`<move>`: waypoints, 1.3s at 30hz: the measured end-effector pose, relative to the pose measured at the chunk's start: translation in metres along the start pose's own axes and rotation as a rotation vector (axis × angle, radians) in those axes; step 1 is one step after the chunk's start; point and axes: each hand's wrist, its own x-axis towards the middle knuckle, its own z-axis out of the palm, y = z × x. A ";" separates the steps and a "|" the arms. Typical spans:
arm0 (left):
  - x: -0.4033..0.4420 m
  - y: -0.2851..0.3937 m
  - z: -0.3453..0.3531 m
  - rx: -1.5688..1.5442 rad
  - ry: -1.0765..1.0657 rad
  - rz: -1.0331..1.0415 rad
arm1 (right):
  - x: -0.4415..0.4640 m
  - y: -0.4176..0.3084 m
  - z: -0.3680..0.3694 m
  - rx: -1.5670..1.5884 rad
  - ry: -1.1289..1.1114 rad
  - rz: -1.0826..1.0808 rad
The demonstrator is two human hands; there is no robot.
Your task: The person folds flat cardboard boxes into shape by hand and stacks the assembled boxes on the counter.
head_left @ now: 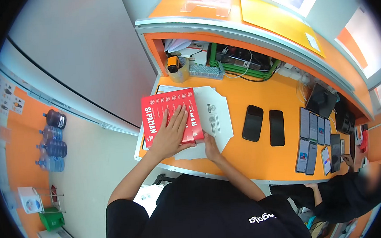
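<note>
A red box (157, 104) printed "SIPAMAN" in white lies at the left end of the orange desk. My left hand (170, 135) rests flat on its top, fingers stretched out, thumb near the front edge. At the box's right front corner is my right hand (211, 147), its fingers closed against the side and partly hidden. Beneath the box spreads a white printed sheet (216, 104) with cut corners. To the right, two black phones (252, 123) lie side by side, dark screens up.
Several phones (304, 123) lie in rows at the desk's right, near a co-worker in black (348, 196). Under the shelf (237, 31) stand a cup with an orange tool (174, 65), a green rack (257, 74) and cables. Water jugs (55, 147) line the left wall.
</note>
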 end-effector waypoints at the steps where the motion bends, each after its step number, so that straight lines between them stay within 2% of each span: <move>1: 0.000 0.002 0.002 0.032 -0.008 -0.012 | -0.006 0.005 0.006 -0.001 0.005 -0.001; 3: 0.001 0.002 0.004 0.041 -0.010 -0.006 | -0.010 0.018 0.013 -0.032 0.172 0.154; 7: 0.003 0.003 0.007 0.053 0.002 0.002 | -0.010 0.022 0.023 0.048 0.201 0.227; 11: 0.005 0.004 0.008 0.030 0.010 0.001 | -0.012 0.011 0.030 0.021 0.272 0.194; 14: 0.002 0.004 0.010 0.068 0.033 0.021 | -0.017 0.022 0.029 -0.064 0.186 0.243; 16: 0.003 0.001 0.018 0.018 0.033 -0.015 | -0.014 0.026 0.034 -0.062 0.263 0.144; 17: 0.002 0.001 0.017 -0.007 0.037 -0.009 | -0.013 0.017 0.027 0.027 0.134 0.224; 18: 0.003 0.000 0.017 -0.032 0.042 0.001 | -0.012 0.023 0.025 -0.049 0.105 0.223; 19: 0.004 0.001 0.015 -0.038 0.049 0.006 | -0.009 0.035 0.024 -0.029 0.097 0.130; 20: 0.002 0.001 0.013 -0.047 0.046 0.005 | -0.007 0.029 0.016 -0.016 0.005 0.157; 21: 0.000 0.001 0.013 -0.030 0.057 0.054 | -0.008 0.017 0.020 0.027 0.099 0.019; 23: 0.002 -0.001 0.010 -0.131 0.078 0.028 | -0.008 0.010 0.000 0.009 -0.052 0.074; 24: 0.003 -0.005 0.005 -0.121 0.090 0.057 | -0.008 0.009 -0.009 0.003 -0.027 0.053; 26: 0.001 0.003 -0.005 -0.328 0.164 0.006 | -0.025 0.004 -0.034 0.017 0.204 -0.057; 27: -0.001 0.006 -0.005 -0.350 0.162 0.008 | -0.036 0.000 -0.055 -0.098 0.289 -0.114; 29: -0.008 0.007 -0.007 -0.363 0.356 0.072 | -0.061 -0.024 -0.091 -0.173 0.508 -0.100; 30: -0.010 0.022 -0.011 -0.413 0.446 0.044 | -0.073 -0.036 -0.112 -0.231 0.595 -0.091; 32: -0.009 0.049 -0.001 -0.508 0.507 0.070 | -0.103 -0.062 -0.151 -0.681 0.738 -0.176; 33: -0.009 0.065 0.006 -0.599 0.565 0.094 | -0.119 -0.061 -0.166 -0.686 0.741 -0.182; 35: -0.003 0.115 0.018 -0.657 0.618 0.114 | -0.151 -0.042 -0.191 -0.869 0.647 -0.116; 36: 0.000 0.141 0.025 -0.666 0.627 0.152 | -0.163 -0.027 -0.198 -0.875 0.645 -0.117; 37: 0.004 0.170 0.034 -0.786 0.603 0.171 | -0.174 -0.007 -0.206 -0.969 0.543 -0.146; 38: 0.008 0.197 0.040 -0.780 0.569 0.230 | -0.184 -0.004 -0.213 -1.061 0.434 -0.178; 39: 0.011 0.225 0.043 -0.785 0.583 0.219 | -0.189 0.000 -0.220 -1.072 0.421 -0.184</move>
